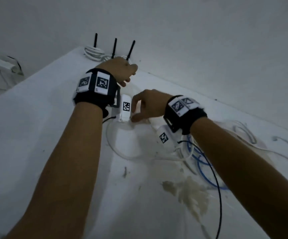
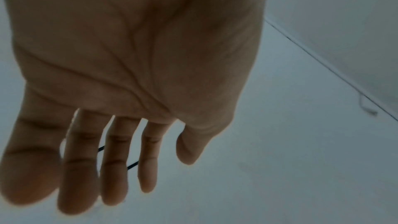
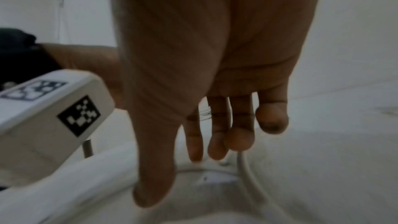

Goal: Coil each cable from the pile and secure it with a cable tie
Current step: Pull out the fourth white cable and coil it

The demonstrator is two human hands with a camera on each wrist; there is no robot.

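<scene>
A loose white cable [image 1: 112,147] lies in a wide loop on the white table [image 1: 36,135]. My right hand [image 1: 133,109] hovers over its far end, fingers relaxed and hanging down. In the right wrist view the fingertips [image 3: 216,152] touch or nearly touch this white cable [image 3: 247,168]. My left hand [image 1: 127,78] reaches to the back edge, by three black cable ties [image 1: 115,47] that stick up near coiled white cables [image 1: 93,51]. In the left wrist view the fingers [image 2: 112,168] are straight, with a thin black tie [image 2: 132,166] showing behind them; I cannot tell whether they touch it.
A blue cable [image 1: 203,171], a thin black cable [image 1: 217,187] and more white cable [image 1: 250,138] lie tangled under my right forearm. A rough beige patch [image 1: 188,192] marks the table. The wall [image 1: 208,40] runs along the table's far edge. A white box [image 1: 5,65] hangs at left.
</scene>
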